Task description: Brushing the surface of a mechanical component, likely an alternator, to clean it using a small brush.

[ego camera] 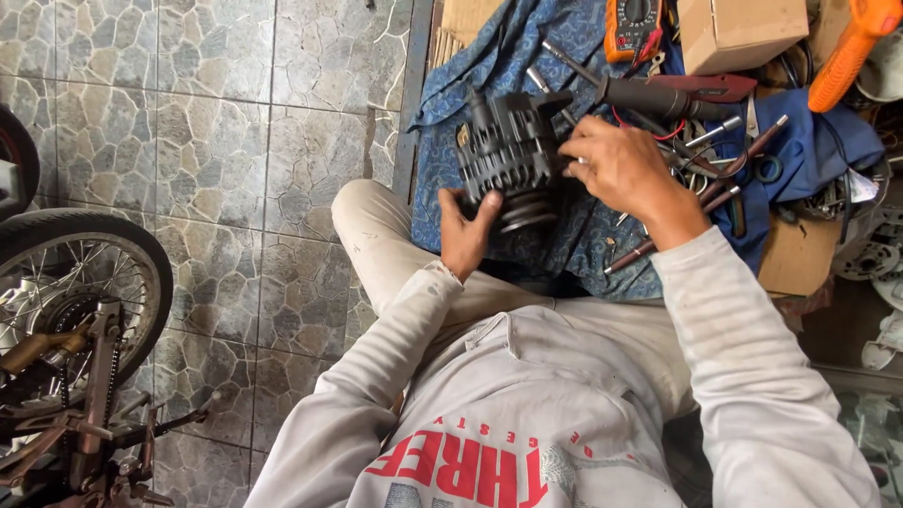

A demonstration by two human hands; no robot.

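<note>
Engine part: a black finned engine part point(513, 155) with a round grooved end sits on the blue patterned cloth point(480, 66), just beyond the person's knee, toward the cloth's left edge.
Left hand: the left hand point(467, 230) cups the near lower corner of the engine part, thumb up against its round end, fingers wrapped under it.
Right hand: the right hand point(621, 169) rests on the right side of the engine part, fingers bent and pressing on its edge; whether they pinch something small there cannot be told.
Knee: the light trouser leg point(386, 245) lies along the cloth's near left corner, touching it.
Open room, left: grey stone-pattern floor tiles point(207, 160) run from the cloth's left edge out to a motorcycle wheel point(80, 282) at the far left, well apart from the hands.
Crowded side, right: metal rods and hand tools point(715, 165) lie scattered just beside the right hand, some under the wrist.
Farther: a dark-handled tool point(658, 97) lies just beyond the engine part.
Farthest: an orange meter point(632, 26), a cardboard box point(743, 33) and an orange handle point(851, 47) line the far edge.
</note>
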